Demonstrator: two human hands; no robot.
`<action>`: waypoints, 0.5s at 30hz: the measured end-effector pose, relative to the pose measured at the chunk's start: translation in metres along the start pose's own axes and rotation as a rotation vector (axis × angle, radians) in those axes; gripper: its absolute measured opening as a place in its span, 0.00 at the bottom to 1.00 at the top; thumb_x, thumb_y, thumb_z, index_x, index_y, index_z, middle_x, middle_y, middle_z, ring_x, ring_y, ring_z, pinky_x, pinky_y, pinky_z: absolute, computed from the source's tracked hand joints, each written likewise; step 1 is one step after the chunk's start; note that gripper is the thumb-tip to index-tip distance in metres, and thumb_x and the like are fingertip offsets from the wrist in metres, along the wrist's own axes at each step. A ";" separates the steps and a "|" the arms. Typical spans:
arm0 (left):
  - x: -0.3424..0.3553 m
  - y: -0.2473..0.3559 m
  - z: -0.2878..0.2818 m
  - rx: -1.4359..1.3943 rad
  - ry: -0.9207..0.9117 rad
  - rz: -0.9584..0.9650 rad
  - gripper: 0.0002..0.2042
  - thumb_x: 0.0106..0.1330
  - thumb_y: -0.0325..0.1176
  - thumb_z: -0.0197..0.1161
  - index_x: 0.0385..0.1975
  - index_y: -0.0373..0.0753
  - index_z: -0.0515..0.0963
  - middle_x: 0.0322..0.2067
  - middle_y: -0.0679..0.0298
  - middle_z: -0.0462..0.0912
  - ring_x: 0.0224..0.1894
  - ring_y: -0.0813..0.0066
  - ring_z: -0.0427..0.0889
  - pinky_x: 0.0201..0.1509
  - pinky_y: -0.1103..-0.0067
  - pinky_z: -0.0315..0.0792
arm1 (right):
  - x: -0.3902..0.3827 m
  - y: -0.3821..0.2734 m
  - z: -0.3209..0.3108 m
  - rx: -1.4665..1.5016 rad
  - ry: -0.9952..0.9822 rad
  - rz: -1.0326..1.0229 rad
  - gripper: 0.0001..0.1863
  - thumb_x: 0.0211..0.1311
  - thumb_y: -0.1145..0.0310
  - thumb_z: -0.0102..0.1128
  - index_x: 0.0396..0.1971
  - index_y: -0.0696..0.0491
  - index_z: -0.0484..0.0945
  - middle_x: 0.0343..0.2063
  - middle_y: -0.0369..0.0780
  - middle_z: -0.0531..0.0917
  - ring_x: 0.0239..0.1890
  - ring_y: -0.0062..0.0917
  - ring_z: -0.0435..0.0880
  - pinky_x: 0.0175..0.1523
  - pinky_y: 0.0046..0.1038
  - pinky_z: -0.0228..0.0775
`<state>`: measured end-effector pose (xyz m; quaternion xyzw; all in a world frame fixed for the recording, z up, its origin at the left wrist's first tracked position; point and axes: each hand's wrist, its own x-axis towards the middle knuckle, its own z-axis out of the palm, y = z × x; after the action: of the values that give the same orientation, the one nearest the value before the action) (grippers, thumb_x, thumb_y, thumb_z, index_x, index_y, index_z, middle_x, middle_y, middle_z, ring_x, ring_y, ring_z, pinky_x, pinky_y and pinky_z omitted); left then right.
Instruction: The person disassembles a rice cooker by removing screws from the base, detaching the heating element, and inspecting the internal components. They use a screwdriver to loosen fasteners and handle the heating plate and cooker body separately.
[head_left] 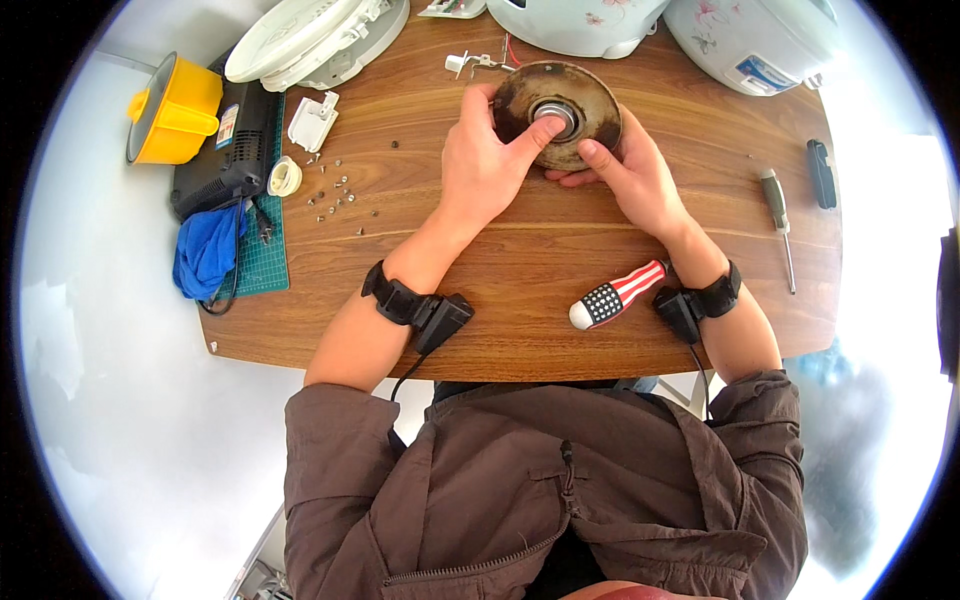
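A round, stained, rusty-brown metal disc with a silver ring at its centre is held above the wooden table. My left hand grips the disc's left side, its thumb pressed on the central ring. My right hand grips the lower right edge, thumb on the rim and fingers partly behind it. Just behind the disc lie a white fitting and a red wire. A screwdriver with a striped, starred handle lies between my forearms, both wearing black strapped devices.
Appliance bodies and white covers line the back. Left are a yellow container, black device, blue cloth, green mat, small white parts and several screws. Right lie a screwdriver and dark case.
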<state>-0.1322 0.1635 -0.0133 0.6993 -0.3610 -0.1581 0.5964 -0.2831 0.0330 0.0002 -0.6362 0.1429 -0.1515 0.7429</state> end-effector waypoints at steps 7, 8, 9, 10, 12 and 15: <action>0.000 0.007 -0.003 0.033 -0.003 0.001 0.33 0.60 0.53 0.77 0.50 0.28 0.72 0.38 0.50 0.88 0.40 0.63 0.89 0.44 0.71 0.81 | -0.001 0.001 -0.001 -0.056 -0.003 -0.026 0.21 0.78 0.67 0.57 0.60 0.64 0.64 0.48 0.46 0.83 0.46 0.29 0.89 0.48 0.27 0.85; 0.000 0.005 -0.002 0.033 -0.003 0.001 0.34 0.60 0.53 0.77 0.49 0.28 0.72 0.38 0.50 0.88 0.40 0.63 0.89 0.44 0.71 0.81 | -0.001 0.001 0.000 -0.059 0.000 -0.028 0.21 0.78 0.67 0.57 0.60 0.64 0.64 0.47 0.46 0.83 0.46 0.29 0.89 0.48 0.27 0.85; 0.000 0.004 -0.002 0.032 -0.004 0.002 0.34 0.60 0.53 0.77 0.49 0.28 0.72 0.38 0.50 0.88 0.40 0.63 0.89 0.44 0.71 0.81 | -0.001 0.001 0.000 -0.062 0.004 -0.030 0.21 0.77 0.67 0.57 0.60 0.64 0.64 0.47 0.46 0.83 0.46 0.29 0.89 0.47 0.27 0.85; 0.000 0.004 -0.003 0.030 -0.002 0.005 0.34 0.60 0.53 0.77 0.49 0.28 0.72 0.37 0.50 0.88 0.40 0.64 0.89 0.44 0.71 0.81 | -0.001 0.001 0.000 -0.063 0.004 -0.031 0.21 0.78 0.67 0.57 0.60 0.64 0.64 0.47 0.46 0.83 0.46 0.29 0.89 0.47 0.27 0.85; 0.000 0.005 -0.003 0.026 0.002 0.010 0.34 0.60 0.53 0.77 0.49 0.28 0.72 0.37 0.50 0.88 0.40 0.64 0.89 0.44 0.72 0.81 | -0.001 0.002 -0.001 -0.065 0.004 -0.033 0.21 0.78 0.67 0.57 0.60 0.64 0.65 0.48 0.46 0.83 0.46 0.29 0.89 0.47 0.27 0.85; 0.000 0.004 -0.002 0.015 0.005 0.008 0.33 0.60 0.53 0.78 0.49 0.28 0.72 0.37 0.50 0.88 0.40 0.64 0.89 0.44 0.72 0.81 | -0.001 0.002 -0.001 -0.056 0.009 -0.044 0.21 0.78 0.67 0.57 0.60 0.64 0.65 0.48 0.45 0.83 0.46 0.28 0.89 0.48 0.27 0.85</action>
<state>-0.1318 0.1648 -0.0087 0.7028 -0.3636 -0.1513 0.5925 -0.2839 0.0329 -0.0017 -0.6589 0.1364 -0.1667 0.7207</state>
